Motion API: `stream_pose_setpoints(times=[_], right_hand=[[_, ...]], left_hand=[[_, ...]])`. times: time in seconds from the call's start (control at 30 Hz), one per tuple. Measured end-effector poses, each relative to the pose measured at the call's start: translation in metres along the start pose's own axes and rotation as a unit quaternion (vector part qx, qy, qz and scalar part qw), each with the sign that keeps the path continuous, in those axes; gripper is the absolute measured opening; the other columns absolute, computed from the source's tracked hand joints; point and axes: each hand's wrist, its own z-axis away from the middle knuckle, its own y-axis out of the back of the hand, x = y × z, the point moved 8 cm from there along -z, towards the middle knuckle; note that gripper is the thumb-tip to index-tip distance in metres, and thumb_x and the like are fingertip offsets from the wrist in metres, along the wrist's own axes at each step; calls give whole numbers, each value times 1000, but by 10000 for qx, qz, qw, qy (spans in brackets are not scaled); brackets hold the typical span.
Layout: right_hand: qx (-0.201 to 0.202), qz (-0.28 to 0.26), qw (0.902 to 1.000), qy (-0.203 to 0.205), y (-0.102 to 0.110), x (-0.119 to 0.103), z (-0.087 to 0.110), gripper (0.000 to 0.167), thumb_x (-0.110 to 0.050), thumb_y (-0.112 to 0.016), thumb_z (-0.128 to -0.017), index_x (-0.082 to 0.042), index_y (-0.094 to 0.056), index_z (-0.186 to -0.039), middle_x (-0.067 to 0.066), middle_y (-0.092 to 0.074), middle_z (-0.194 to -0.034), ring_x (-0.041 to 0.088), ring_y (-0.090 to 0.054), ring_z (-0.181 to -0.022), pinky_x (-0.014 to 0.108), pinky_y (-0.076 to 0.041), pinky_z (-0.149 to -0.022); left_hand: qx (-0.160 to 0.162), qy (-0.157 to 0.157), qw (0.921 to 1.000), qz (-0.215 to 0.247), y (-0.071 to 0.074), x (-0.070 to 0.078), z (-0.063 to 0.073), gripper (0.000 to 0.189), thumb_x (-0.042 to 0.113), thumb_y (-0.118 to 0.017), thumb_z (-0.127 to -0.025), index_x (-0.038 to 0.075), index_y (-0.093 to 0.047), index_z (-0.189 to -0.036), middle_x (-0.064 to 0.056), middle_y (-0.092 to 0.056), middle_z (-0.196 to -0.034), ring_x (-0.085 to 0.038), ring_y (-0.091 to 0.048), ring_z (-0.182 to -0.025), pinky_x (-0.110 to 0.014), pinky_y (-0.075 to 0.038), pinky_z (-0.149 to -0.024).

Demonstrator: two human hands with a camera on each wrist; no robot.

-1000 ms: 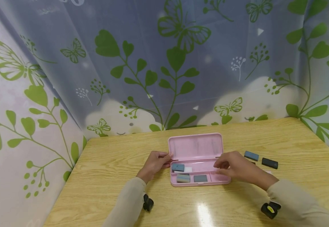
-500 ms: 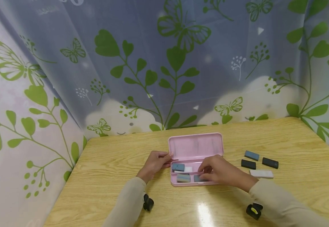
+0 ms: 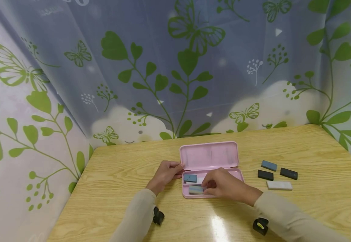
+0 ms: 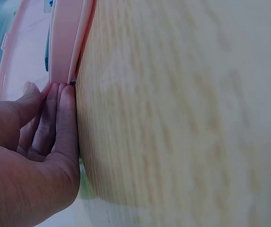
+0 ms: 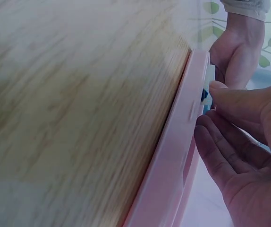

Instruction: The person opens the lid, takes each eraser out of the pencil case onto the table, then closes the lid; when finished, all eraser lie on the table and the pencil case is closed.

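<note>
A pink pencil case lies with its lid raised at the back. My left hand grips its left end by the hinge. In the left wrist view, the thumb is at the lid and the fingers are against the case's corner. My right hand reaches into the case, thumb and fingertips right at the end of a striped eraser; I cannot tell whether they pinch it. Behind that sits a blue eraser on a white one. The front middle section is hidden by the hand.
Right of the case, on the wooden table, lie a blue eraser, two black erasers and a white eraser. A patterned curtain stands close behind the table.
My right hand has moved left along the case, from its right section over the grey eraser to the striped one. The loose erasers at right have come into full view. The left hand stays put.
</note>
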Motion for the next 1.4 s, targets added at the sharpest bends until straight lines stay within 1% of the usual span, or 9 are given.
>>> stream_pose_setpoints(times=[0.27, 0.4, 0.6, 0.8, 1.0, 1.13, 1.2, 1.27, 1.4], right_hand=[[16, -31, 10000, -58, -6, 0, -5, 9, -4, -83, -84, -2, -78, -91, 2, -72, -85, 3, -65, -75, 21, -59, -67], [-7, -144, 9998, -97, -9, 1, -5, 8, -3, -81, -85, -1, -78, -92, 3, -73, -86, 4, -66, -76, 20, -58, -67], [-24, -163, 9997, -171, -10, 2, -5, 7, -1, -79, -87, -1, -78, -94, 2, -73, -87, 4, -66, -77, 22, -59, -69], [-16, -105, 9998, -156, -8, 0, -4, 7, 0, -78, -87, -1, -79, -94, 2, -73, -89, 4, -66, -78, 23, -59, -70], [134, 20, 9999, 64, -1, -4, -1, 6, -3, -79, -87, -4, -79, -93, 0, -74, -88, 3, -65, -78, 25, -60, -69], [208, 146, 9996, 105, 6, -6, 4, 3, -9, -80, -88, -8, -79, -91, -3, -74, -88, 3, -65, -79, 26, -60, -69], [225, 112, 9996, 85, 10, -6, 7, 3, -10, -79, -89, -9, -79, -91, -4, -74, -89, 3, -65, -79, 27, -60, -69], [281, 115, 9995, 119, 16, -6, 10, 2, -9, -78, -90, -9, -79, -91, -3, -73, -89, 4, -66, -79, 27, -60, -69], [345, 28, 9993, 152, 28, -5, 18, 6, -4, -75, -91, -9, -79, -94, -2, -72, -91, 6, -67, -80, 28, -61, -69]], left_hand=[[-24, -16, 10000, 22, 0, -1, -1, 33, 21, -65, -101, -4, -72, -120, -15, -74, -106, -14, -72, -90, -30, -62, -81], [-19, -2, 10000, 31, 0, -1, -1, 33, 21, -65, -101, -4, -72, -120, -15, -74, -107, -14, -72, -90, -30, -62, -82], [-17, -3, 10000, 22, 0, -1, -1, 32, 21, -64, -102, -4, -72, -120, -15, -75, -106, -13, -72, -90, -30, -62, -82], [-22, -7, 10000, 41, 0, -2, -2, 32, 21, -65, -101, -4, -73, -119, -15, -75, -106, -13, -72, -88, -30, -62, -81], [-40, -36, 10000, 58, 0, -3, -3, 31, 20, -65, -101, -4, -73, -119, -15, -75, -105, -13, -72, -88, -29, -62, -80], [-66, -62, 9999, 69, 0, -2, -3, 32, 20, -65, -101, -5, -72, -119, -16, -75, -106, -14, -72, -89, -29, -62, -81], [-64, -55, 9999, 59, -1, -2, -3, 32, 20, -65, -101, -5, -72, -120, -16, -75, -106, -14, -72, -89, -29, -62, -81], [-61, -51, 10000, 52, -1, -2, -3, 32, 20, -65, -101, -5, -72, -120, -16, -75, -106, -13, -72, -89, -29, -62, -81], [-71, -69, 9999, 52, -1, -2, -3, 32, 19, -65, -101, -6, -72, -120, -17, -75, -105, -13, -72, -87, -28, -62, -80]])
